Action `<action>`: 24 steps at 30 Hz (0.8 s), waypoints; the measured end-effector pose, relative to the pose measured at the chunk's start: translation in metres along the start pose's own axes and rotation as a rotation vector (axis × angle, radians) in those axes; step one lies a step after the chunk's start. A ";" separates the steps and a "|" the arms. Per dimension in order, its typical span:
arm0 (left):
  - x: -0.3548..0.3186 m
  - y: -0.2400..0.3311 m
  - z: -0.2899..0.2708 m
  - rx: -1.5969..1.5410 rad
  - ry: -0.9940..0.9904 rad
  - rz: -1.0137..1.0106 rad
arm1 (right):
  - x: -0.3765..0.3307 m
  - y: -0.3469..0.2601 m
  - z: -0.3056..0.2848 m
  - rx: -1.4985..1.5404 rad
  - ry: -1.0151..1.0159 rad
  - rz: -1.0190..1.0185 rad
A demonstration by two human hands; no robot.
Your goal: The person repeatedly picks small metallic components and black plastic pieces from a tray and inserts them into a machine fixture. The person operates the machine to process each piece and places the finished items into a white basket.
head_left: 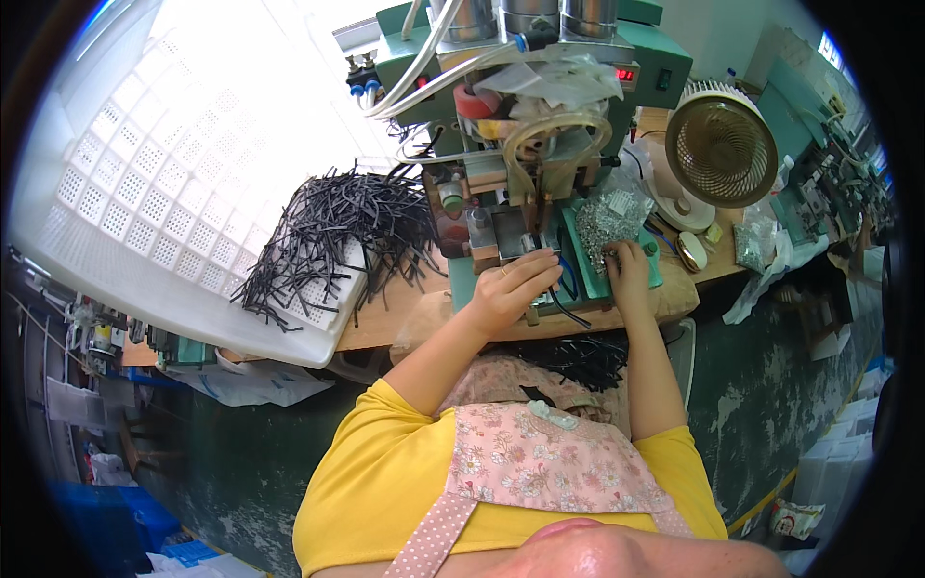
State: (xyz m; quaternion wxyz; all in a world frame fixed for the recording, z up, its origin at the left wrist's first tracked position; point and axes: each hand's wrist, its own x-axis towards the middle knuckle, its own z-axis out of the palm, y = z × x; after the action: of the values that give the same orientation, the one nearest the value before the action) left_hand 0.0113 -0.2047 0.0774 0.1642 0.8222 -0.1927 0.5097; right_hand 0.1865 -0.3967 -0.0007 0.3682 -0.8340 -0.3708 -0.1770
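Note:
My left hand (511, 292) is at the work point of a green bench press (540, 193), its fingers drawn together and closed on a thin black strip (570, 312). The strip's tail hangs out below the fingers toward the bench's front edge. Just right of it, my right hand (629, 273) reaches into a green tray (590, 273) heaped with small shiny metal pieces (605, 223). Its fingertips are bent together at the near side of the heap; whatever they pinch is too small to make out.
Left of the press, many black strips (352, 226) lie piled over a white perforated basket (145, 183). A round fan (721, 149) stands at the right, beside a clear bag of parts (754, 241). More black strips (583, 364) rest below the bench edge, by my lap.

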 end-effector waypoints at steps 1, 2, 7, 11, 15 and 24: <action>-0.002 0.002 0.000 0.004 -0.002 -0.012 | 0.003 -0.002 0.003 -0.037 0.006 -0.014; -0.004 0.003 -0.001 0.016 -0.025 -0.037 | 0.007 -0.004 0.005 -0.055 0.007 -0.026; -0.034 -0.035 -0.042 0.180 0.107 -0.103 | 0.016 -0.014 0.015 -0.084 0.125 -0.095; -0.054 -0.151 -0.099 0.511 0.235 -0.476 | 0.012 -0.016 0.016 -0.042 0.162 -0.089; -0.082 -0.249 -0.145 0.710 -0.270 -0.849 | 0.011 -0.017 0.013 -0.005 0.125 -0.016; -0.100 -0.249 -0.144 0.636 -0.428 -0.861 | 0.011 -0.017 0.012 0.079 0.161 0.008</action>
State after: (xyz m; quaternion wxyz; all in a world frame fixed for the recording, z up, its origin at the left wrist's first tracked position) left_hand -0.0200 0.0946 0.0307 0.0591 0.9204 0.2932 0.2518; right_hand 0.1816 -0.3747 0.0054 0.4301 -0.8035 -0.3431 -0.2273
